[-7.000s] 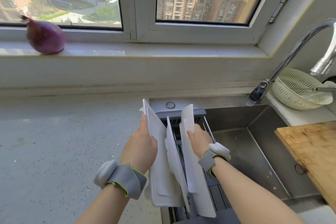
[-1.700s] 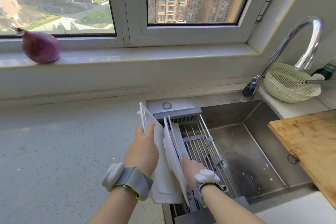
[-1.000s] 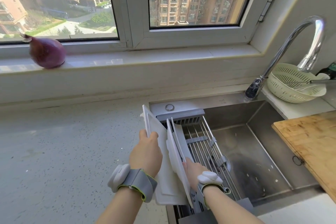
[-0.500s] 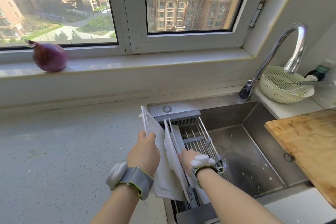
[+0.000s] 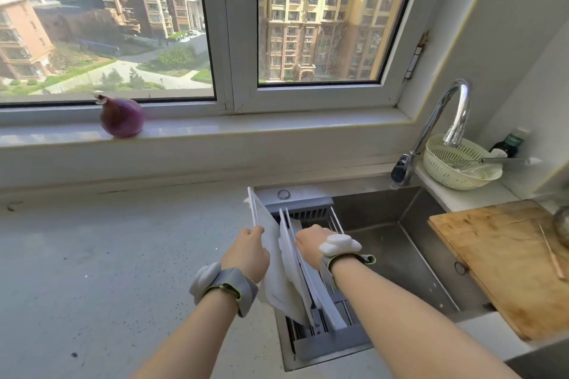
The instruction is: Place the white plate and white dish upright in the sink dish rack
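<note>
A wide window (image 5: pixel 308 18) looks out on apartment blocks, and below its sill runs the grey speckled surface (image 5: pixel 92 271), into which the steel sink (image 5: pixel 409 243) is sunk. Right of the sink a wooden cutting board (image 5: pixel 498 261) overhangs its edge; behind the sink's far right corner rises the curved faucet (image 5: pixel 443 114), with a pale green colander (image 5: pixel 462 163) just beyond it. Far left of the sink, a red onion (image 5: pixel 122 116) sits on the sill. The dish rack (image 5: pixel 323 317) fills the sink's left end. The white plate (image 5: pixel 264 243) stands on edge at the sink's left rim, gripped at its top edge by the left hand (image 5: pixel 246 252), fingers closed around it. Just beside it, in the rack, the white dish (image 5: pixel 292 268) stands upright; the right hand (image 5: pixel 311 244) is pressed against it, though whether it grips the dish I cannot tell. Both wrists carry grey bands.
</note>
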